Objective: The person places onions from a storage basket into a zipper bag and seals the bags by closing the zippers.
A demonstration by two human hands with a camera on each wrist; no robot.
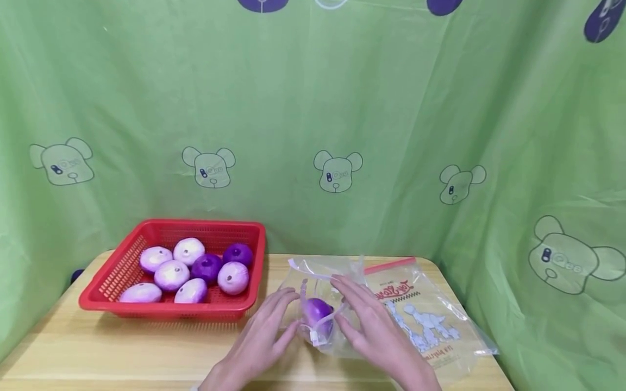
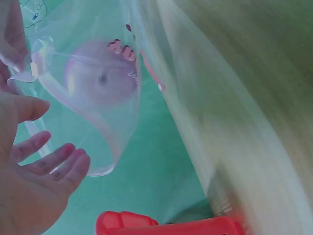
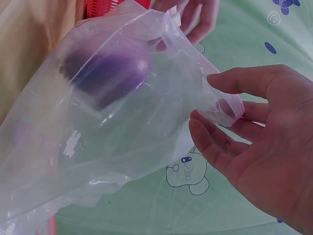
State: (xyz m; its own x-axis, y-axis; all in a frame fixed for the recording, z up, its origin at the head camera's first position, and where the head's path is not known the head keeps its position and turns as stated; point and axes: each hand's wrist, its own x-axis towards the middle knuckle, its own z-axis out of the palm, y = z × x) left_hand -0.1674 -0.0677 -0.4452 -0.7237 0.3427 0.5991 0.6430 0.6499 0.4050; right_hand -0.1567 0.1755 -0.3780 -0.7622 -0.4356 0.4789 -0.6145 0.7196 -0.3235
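A purple onion [image 1: 318,314] sits inside a clear plastic zip bag [image 1: 320,267], whose mouth gapes toward me with a small white slider [image 1: 314,336] at its rim. My left hand [image 1: 261,334] is at the bag's left side; in the left wrist view its fingers [image 2: 55,160] are spread and loosely bent beside the rim. At the right side is my right hand [image 1: 374,326]. In the right wrist view, its thumb and fingertips [image 3: 196,128] touch the bag's edge, with a gap between them and no firm pinch visible.
A red plastic basket [image 1: 171,305] with several purple and whitish onions stands on the left of the wooden table [image 1: 161,358]. Under my right hand lies a flat printed bag [image 1: 440,293] with a red top strip. A green curtain [image 1: 274,108] surrounds the table's back and sides.
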